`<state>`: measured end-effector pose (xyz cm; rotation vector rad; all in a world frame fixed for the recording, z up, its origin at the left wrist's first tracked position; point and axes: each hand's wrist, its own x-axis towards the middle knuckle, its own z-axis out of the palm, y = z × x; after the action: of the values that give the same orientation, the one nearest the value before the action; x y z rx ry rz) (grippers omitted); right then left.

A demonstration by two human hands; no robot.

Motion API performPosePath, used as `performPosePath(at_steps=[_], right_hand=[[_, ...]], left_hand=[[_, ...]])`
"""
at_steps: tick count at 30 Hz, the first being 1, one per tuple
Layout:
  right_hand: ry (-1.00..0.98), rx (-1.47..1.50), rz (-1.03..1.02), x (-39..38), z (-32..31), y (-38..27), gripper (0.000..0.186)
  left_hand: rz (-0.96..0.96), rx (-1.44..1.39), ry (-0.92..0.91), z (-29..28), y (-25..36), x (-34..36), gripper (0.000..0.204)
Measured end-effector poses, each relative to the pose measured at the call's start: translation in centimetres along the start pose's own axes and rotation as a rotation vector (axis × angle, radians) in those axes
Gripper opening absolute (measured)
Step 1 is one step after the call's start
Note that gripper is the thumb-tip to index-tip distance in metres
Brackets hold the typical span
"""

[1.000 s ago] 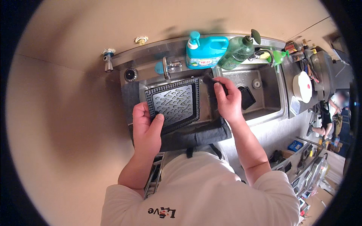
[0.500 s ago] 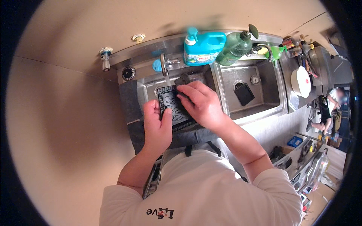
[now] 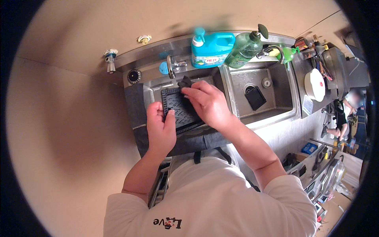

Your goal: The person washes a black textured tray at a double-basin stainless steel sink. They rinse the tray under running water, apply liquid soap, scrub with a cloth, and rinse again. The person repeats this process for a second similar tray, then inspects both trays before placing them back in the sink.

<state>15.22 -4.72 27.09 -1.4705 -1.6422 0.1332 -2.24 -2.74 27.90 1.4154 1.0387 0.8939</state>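
My left hand (image 3: pixel 161 128) grips the left rim of a black rectangular tray (image 3: pixel 179 112) with raised marks on its floor and a ribbed border. The tray is tilted over the left sink basin (image 3: pixel 154 93). My right hand (image 3: pixel 210 102) is at the tray's far edge, its fingers closed on a dark grey cloth (image 3: pixel 184 82) whose crumpled end sticks out past the fingertips. Part of the tray is hidden under that hand. Just beyond it, the left faucet (image 3: pixel 171 68) points down over the basin.
A blue detergent jug (image 3: pixel 212 50) and a green pump bottle (image 3: pixel 244 50) stand behind the basins. In the right basin (image 3: pixel 241 111) lie a small black tray (image 3: pixel 255 98) and a drain strainer (image 3: pixel 267 82). A white lidded bowl (image 3: pixel 314 85) sits farther right. A person (image 3: pixel 347 110) sits in the distance.
Both hands and the tray have shifted slightly to the left. The cloth in my right hand has moved left along the tray's far edge, and more of it shows.
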Motion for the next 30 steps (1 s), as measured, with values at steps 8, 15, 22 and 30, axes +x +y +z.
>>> performPosePath(at_steps=[8, 15, 22, 30], right_hand=[[-0.022, 0.114, 0.060, -0.7, 1.0, 0.3, 0.020], [-0.069, 0.037, 0.105, -1.9, 0.7, 2.7, 0.016], [-0.207, -0.021, 0.153, -3.0, 1.7, 4.4, 0.012], [-0.325, -0.079, 0.204, -5.1, 5.0, 7.1, 0.010]], left_hand=[[-0.076, 0.021, -0.034, 0.5, -1.7, 0.1, 0.022], [-0.029, 0.011, 0.014, 0.2, -2.5, -0.1, 0.021], [-0.125, 0.103, 0.003, -0.3, -4.6, 0.4, 0.019], [-0.274, 0.065, 0.047, -0.1, -9.2, 0.8, 0.017]])
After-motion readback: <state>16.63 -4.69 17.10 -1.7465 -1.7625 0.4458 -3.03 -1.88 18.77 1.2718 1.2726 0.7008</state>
